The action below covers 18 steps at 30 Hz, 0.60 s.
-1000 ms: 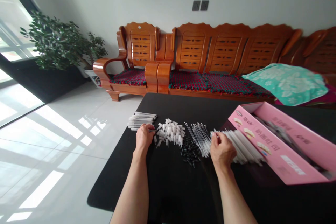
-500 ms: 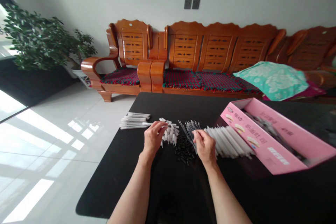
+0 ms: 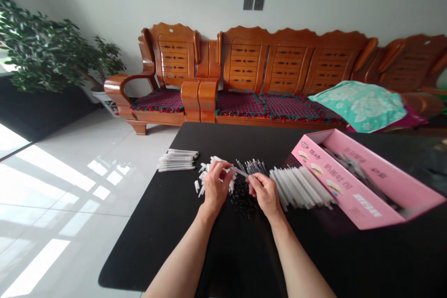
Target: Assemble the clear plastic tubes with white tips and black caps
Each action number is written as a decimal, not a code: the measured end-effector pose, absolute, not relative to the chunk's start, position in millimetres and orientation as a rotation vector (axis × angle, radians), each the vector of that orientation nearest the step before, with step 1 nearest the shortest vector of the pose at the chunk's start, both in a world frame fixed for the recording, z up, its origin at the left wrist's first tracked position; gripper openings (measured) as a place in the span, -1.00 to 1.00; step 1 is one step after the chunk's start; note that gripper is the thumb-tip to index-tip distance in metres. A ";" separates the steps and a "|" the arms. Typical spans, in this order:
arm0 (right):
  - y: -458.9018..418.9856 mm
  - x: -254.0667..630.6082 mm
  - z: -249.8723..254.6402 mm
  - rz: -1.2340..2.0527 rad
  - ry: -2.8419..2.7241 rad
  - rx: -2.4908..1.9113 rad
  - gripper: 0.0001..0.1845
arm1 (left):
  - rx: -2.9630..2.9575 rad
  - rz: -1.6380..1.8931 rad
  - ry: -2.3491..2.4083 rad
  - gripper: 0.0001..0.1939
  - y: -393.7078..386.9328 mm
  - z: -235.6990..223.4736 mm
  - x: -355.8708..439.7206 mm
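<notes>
A thin pale pen tube (image 3: 240, 172) spans the gap between my hands. My left hand (image 3: 214, 187) pinches its left end, over a heap of short white pen caps (image 3: 197, 186) that it partly hides. The other end sits in the closed fingers of my right hand (image 3: 266, 194), above a pile of small black plugs (image 3: 243, 202). Just behind the right hand lie slim pen refills (image 3: 256, 166) with metal tips. Whitish pen barrels (image 3: 302, 187) are spread side by side to its right. A stack of white pens (image 3: 177, 160) rests at the table's left edge.
Everything lies on a black table (image 3: 157, 242). An open pink box (image 3: 349, 191) with grey, bagged-looking contents stands at the right. Beyond the table is a wooden bench (image 3: 244, 56) with a turquoise pillow (image 3: 366, 107). A potted plant (image 3: 52, 56) stands at the left.
My hands have come closer together, the left moving right and the right slightly left. The pale tube now shows between them. More white caps are visible left of my left hand.
</notes>
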State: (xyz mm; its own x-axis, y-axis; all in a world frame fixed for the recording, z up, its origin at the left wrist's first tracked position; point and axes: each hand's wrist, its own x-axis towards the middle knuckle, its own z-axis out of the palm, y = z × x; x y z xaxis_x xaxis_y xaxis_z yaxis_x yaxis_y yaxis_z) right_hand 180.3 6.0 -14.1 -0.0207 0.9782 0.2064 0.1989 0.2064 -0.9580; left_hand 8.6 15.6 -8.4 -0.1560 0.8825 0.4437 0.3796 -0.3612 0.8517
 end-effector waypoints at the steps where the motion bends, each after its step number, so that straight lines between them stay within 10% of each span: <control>1: 6.6 180.0 -15.1 0.966 -1.399 -1.183 -0.61 | 1.512 1.558 1.440 -0.79 17.7 -9.5 7.8; 18: 3.3 178.6 -14.2 1.135 -1.481 -1.113 -0.55 | 0.814 1.478 0.892 -0.59 31.1 -20.6 5.2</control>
State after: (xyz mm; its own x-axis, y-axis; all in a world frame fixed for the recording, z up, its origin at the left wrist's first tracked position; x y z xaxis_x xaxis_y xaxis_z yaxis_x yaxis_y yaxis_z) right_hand 178.6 3.3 -14.2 -0.1555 0.9775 0.1428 0.1162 0.1617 -0.9800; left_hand 5.2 31.1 -20.6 -0.0896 0.9960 -0.0011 -0.4652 -0.0409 0.8842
